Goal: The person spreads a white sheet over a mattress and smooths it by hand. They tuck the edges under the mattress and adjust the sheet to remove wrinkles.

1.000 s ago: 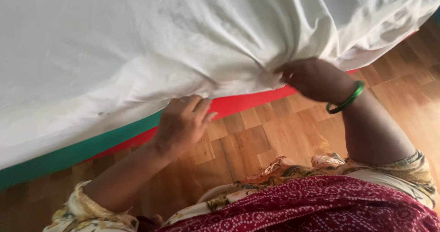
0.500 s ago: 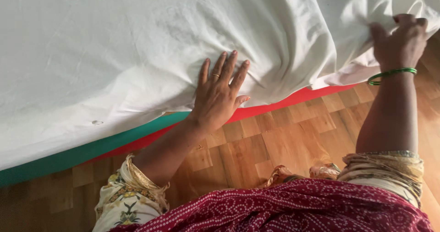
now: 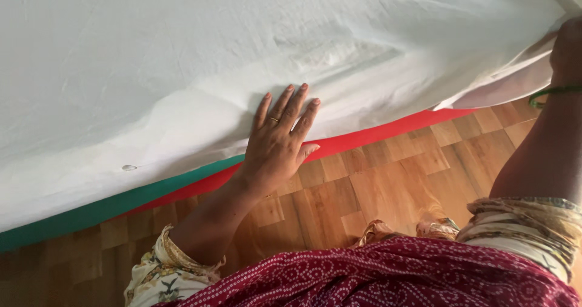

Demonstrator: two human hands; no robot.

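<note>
Wooden floor (image 3: 388, 185) lies below a mattress edge (image 3: 182, 188) draped in a white sheet (image 3: 182, 58), seemingly light, soft and best gripped at its hem, where the left hand (image 3: 276, 146) presses flat and open while the right hand (image 3: 567, 49), mostly out of frame, seems to pinch it.

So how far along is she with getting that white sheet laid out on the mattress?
Mostly there, it seems. The white sheet lies fairly smooth across the top. The left hand presses flat on its edge, while the right hand grips the sheet at the far corner. Left to do: a few creases near the middle, and the red and green mattress edge is uncovered above the wooden floor.
</note>
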